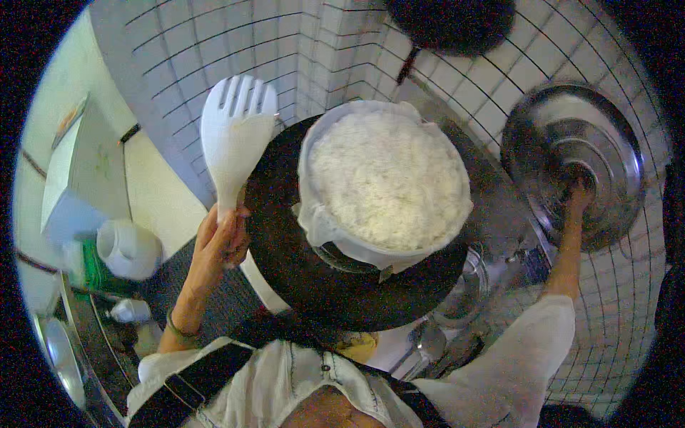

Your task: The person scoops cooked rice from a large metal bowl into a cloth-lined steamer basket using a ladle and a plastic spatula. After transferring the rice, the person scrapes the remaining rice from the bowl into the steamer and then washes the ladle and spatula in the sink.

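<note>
My left hand grips the handle of a white slotted serving spoon, held upright with its slotted end pointing up. Right of it, a round vessel lined with pale cloth is filled with what looks like white rice. This vessel sits within a large black wok, and much of its wall is hidden. Out to the right, my right hand is on the middle of a round, shiny metal lid, apparently holding its knob. The lid is beside the tiled wall, away from the vessel.
White tiled walls meet in a corner behind the wok. A dark round object is at the top. At left are a white jar and a green item. A metal ladle and a glass-like bowl lie near my body.
</note>
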`<action>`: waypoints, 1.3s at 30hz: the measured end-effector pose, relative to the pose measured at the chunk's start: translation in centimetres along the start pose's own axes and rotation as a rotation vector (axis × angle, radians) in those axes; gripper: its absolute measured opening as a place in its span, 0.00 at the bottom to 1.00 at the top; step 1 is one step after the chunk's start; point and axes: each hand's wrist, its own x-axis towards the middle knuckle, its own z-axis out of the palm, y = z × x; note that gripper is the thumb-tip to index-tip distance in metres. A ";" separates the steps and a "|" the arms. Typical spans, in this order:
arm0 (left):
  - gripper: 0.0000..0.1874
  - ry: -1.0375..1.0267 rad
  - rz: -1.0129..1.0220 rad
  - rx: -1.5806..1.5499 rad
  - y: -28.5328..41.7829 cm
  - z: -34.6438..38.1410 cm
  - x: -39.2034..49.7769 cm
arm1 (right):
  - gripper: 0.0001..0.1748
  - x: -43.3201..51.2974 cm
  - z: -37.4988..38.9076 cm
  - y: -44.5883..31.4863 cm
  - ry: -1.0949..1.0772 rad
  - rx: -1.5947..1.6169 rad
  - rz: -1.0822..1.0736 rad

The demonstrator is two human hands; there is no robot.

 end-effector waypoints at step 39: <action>0.26 -0.691 -0.157 -0.237 -2.5 -7.6 18.5 | 0.12 -36.3 50.4 -6.5 -0.140 -1.096 -0.595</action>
